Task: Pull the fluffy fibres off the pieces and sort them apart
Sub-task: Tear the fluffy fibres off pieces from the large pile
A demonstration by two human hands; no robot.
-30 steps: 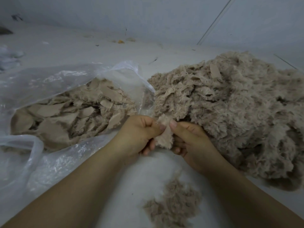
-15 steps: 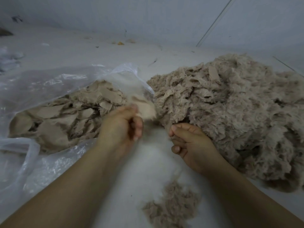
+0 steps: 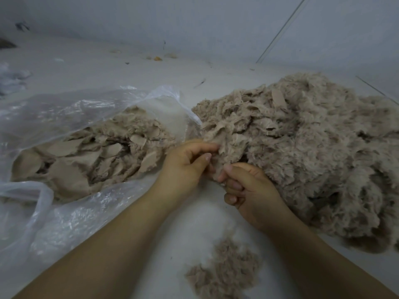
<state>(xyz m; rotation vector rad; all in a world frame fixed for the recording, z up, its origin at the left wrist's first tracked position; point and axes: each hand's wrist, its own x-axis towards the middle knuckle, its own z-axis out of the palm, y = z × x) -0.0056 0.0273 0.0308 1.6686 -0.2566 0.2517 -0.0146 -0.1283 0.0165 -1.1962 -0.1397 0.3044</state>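
A big heap of beige fluffy pieces point(image 3: 306, 152) lies at the right on the white surface. My left hand point(image 3: 185, 167) and my right hand point(image 3: 248, 190) meet at the heap's near left edge, and both pinch a fluffy piece point(image 3: 216, 160) there. At the left a clear plastic bag point(image 3: 64, 113) lies open and holds flat beige stripped pieces point(image 3: 90, 160). A small mound of loose pulled fibres point(image 3: 222, 275) sits on the surface between my forearms.
The white surface point(image 3: 108, 67) runs back to a pale wall. Small scraps point(image 3: 157, 58) lie at the wall's foot. A bit of crumpled plastic point(image 3: 13, 78) shows at the far left edge.
My left hand tossed the earlier piece towards the bag, then came back to the heap. Both hands now pinch a new fluffy piece at the heap's edge.
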